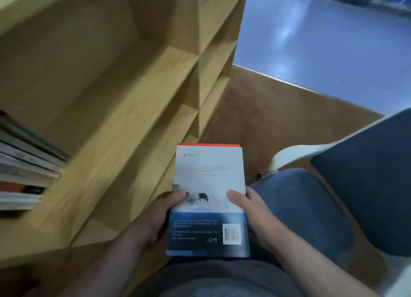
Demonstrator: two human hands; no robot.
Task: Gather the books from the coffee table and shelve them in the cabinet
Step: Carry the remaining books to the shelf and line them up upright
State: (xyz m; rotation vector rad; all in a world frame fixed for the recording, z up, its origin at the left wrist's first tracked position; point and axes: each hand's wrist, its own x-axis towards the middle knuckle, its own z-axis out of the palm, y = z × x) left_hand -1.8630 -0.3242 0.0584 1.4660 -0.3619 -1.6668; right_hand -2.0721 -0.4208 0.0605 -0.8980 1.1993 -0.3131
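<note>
You hold a pale grey paperback book (209, 185) in front of your lap, back cover up, its dark blue lower band and barcode nearest you. Your left hand (160, 214) grips its left edge and your right hand (251, 210) grips its right edge. On each side the thumb lies on the cover and the fingers curl underneath, out of sight. A thin red strip (209, 144) shows along the far edge. You cannot tell whether it belongs to this cover or to a second book below it.

The task looks partly done. A leaning row of books (24, 163) already sits at the left end of one shelf in the light wooden cabinet (124, 101). The rest of that shelf, out to its right end, is bare wood, so there is room for the book you carry. It is not yet shelved and is near the cabinet's front edge but apart from it. The coffee table is out of view, so you cannot judge how many books are left to fetch.

To your right is a dark blue cushioned chair (367, 174) with a white arm, standing on the brown carpet (278, 118), with glossy blue floor (322, 40) beyond. Your jeans-clad knee (300, 196) sits just right of the book. Nothing lies between the book and the open shelf, but the upright divider at the shelf's right end limits how far right you can put it.
</note>
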